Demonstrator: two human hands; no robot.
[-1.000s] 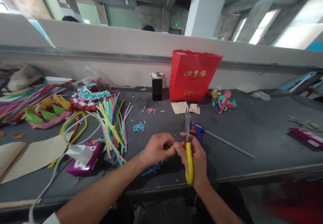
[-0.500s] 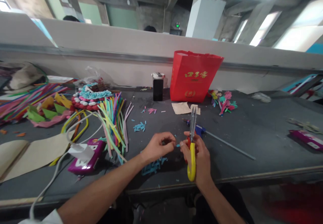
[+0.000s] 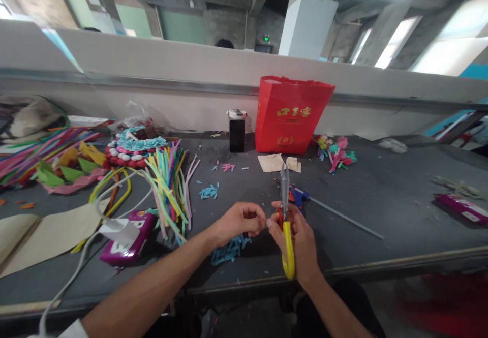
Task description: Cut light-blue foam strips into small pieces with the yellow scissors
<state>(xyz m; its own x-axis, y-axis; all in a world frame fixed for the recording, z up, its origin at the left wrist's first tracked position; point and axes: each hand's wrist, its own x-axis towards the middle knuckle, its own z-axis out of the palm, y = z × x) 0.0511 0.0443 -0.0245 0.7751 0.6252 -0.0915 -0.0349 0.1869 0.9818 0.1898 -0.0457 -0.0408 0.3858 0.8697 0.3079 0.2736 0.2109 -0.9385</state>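
Observation:
My right hand [image 3: 299, 239] is wrapped round scissors [image 3: 287, 244] with yellow and red handles, their blades pointing away from me. Close to its left, my left hand [image 3: 242, 223] has thumb and fingers pinched together; whatever is between them is too small to make out. The fingertips of both hands nearly meet. Partly under my left hand lies a pile of small blue pieces [image 3: 229, 250]. A second, smaller blue pile [image 3: 209, 191] sits farther back. Behind the scissors rests a blue glue gun [image 3: 298, 197] with a long clear stick.
A red bag [image 3: 292, 117] and a black phone [image 3: 237, 135] stand at the back. Colourful strips [image 3: 171, 180], a purple box [image 3: 129, 239] with a white charger and cable, and an open notebook [image 3: 57, 231] are on the left. Paper flowers [image 3: 339, 152] lie right of the bag.
My right hand has turned the scissors a little to the left, and its fingertips have come closer to my left hand. The view has shifted slightly.

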